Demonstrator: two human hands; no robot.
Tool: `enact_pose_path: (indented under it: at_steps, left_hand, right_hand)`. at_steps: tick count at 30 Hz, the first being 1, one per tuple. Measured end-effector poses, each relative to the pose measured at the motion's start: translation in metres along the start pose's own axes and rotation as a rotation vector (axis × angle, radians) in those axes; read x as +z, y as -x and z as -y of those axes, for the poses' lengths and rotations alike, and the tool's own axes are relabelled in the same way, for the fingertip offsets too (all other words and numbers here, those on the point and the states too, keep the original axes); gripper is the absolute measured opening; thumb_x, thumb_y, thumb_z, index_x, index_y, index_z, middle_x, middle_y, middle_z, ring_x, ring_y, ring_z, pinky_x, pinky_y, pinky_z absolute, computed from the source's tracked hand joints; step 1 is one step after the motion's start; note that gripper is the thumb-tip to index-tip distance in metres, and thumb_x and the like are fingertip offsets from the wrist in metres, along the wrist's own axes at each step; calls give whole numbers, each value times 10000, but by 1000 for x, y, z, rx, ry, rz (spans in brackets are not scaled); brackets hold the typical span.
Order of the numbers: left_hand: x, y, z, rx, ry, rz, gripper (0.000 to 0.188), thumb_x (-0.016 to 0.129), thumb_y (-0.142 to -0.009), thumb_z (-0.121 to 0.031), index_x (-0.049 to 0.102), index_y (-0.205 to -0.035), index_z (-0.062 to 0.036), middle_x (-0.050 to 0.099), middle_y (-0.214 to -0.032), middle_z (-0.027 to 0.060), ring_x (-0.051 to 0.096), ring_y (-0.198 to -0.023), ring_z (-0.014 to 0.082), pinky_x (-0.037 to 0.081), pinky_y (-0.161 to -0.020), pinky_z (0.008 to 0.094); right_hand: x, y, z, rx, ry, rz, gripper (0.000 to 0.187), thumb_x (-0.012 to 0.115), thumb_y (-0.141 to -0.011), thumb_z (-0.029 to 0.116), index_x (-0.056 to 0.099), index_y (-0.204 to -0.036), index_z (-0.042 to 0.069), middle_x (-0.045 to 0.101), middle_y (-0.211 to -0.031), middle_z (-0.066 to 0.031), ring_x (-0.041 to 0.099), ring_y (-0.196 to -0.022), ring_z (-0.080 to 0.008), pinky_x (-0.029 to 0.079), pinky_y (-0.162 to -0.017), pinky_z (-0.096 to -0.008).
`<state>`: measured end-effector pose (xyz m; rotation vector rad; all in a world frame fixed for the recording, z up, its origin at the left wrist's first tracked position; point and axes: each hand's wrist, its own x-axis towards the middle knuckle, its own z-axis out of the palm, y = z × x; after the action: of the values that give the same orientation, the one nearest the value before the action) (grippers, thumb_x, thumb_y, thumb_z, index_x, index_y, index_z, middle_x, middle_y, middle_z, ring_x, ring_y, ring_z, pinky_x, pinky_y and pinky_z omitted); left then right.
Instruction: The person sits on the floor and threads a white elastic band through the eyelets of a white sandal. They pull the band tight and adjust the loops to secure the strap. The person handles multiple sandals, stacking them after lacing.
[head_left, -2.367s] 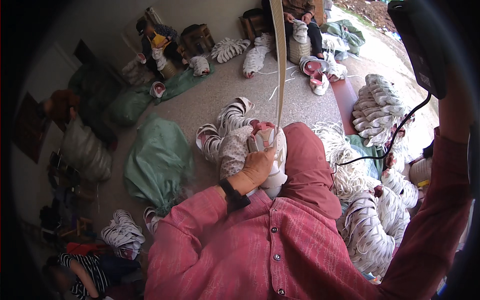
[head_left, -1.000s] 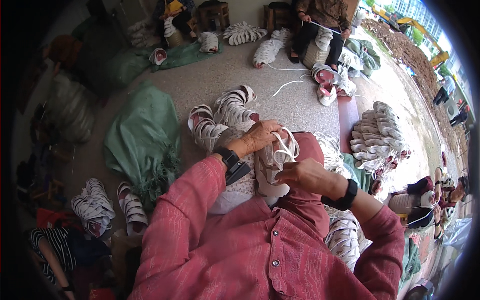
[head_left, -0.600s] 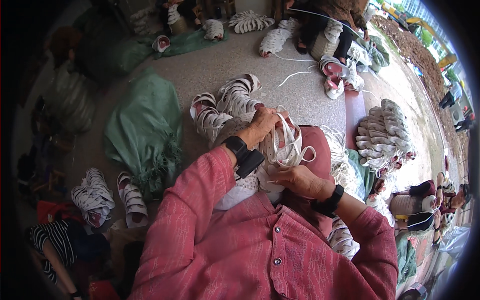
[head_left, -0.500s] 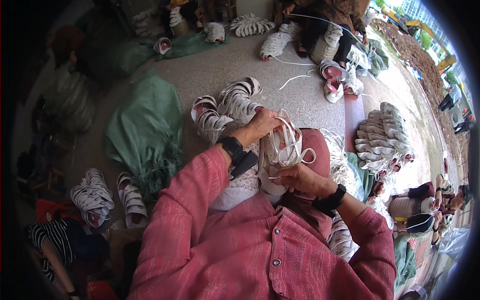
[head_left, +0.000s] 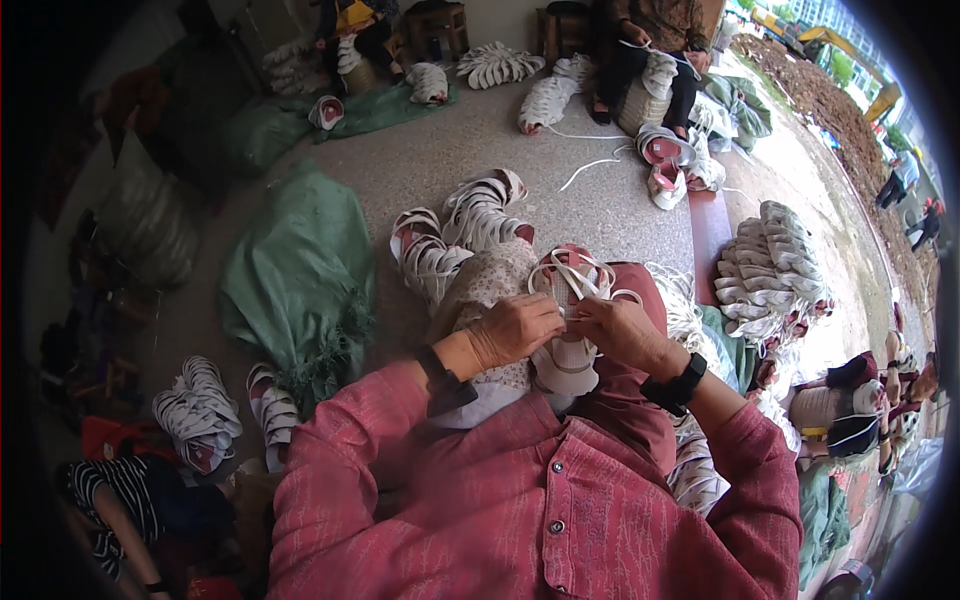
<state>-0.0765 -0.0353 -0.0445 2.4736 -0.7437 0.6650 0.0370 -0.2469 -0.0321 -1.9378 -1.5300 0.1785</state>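
Note:
A white sneaker [head_left: 566, 368] with a red inside lies on my lap, its toe toward me. White shoelace [head_left: 572, 277] loops loosely over its opening and upper eyelets. My left hand [head_left: 515, 330] is closed, its fingers pinched together over the lower eyelets. From the other side my right hand [head_left: 624, 334] meets it, thumb and fingers pinching the lace there. The fingertips nearly touch, and they hide the exact bit of lace between them. Patterned cloth [head_left: 484, 290] covers my left leg beside the shoe.
Nested rows of white shoes [head_left: 482, 212] stand beyond my knees, with more stacked at right [head_left: 765, 265]. A green sack [head_left: 300, 265] lies on the left floor. Loose laces [head_left: 672, 305] hang beside my right leg. Other people sit around; one person's hands [head_left: 640, 40] work far ahead.
My left hand has come down from the loops near the shoe opening to the lower eyelets. The right hand has shifted slightly up beside it. The loops now lie over the opening.

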Motion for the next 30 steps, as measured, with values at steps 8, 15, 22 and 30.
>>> enact_pose_path:
  at_steps: [8,15,22,30]
  left_hand:
    - [6,-2,0,55,-110,12,134,713,-823,-118,612,-858,-37,577,-825,96,623,-792,282,519,-715,374]
    - [14,1,-8,-16,-174,-14,131,671,-792,-63,571,-871,-30,514,-817,109,580,-776,299,506,-704,393]
    - [5,-1,-14,-154,89,58,154,641,-797,-21,528,-901,-27,510,-848,120,573,-773,312,484,-695,407]
    - [3,12,-8,-246,190,51,199,702,-844,-57,586,-1003,-31,563,-911,118,638,-829,286,516,-721,370]
  right_hand:
    - [-13,-2,8,239,-130,39,195,630,-922,184,640,-1005,8,655,-765,-215,668,-747,-398,502,-644,-452]
    - [0,-21,1,189,-38,-26,202,607,-934,213,633,-978,17,659,-806,-221,655,-785,-420,503,-686,-477]
    - [0,-20,-13,106,-163,50,225,640,-906,213,655,-1042,34,689,-867,-190,680,-843,-385,532,-731,-434]
    - [-27,-34,10,346,-230,288,201,618,-899,164,678,-1028,22,702,-868,-175,700,-800,-300,546,-721,-402]
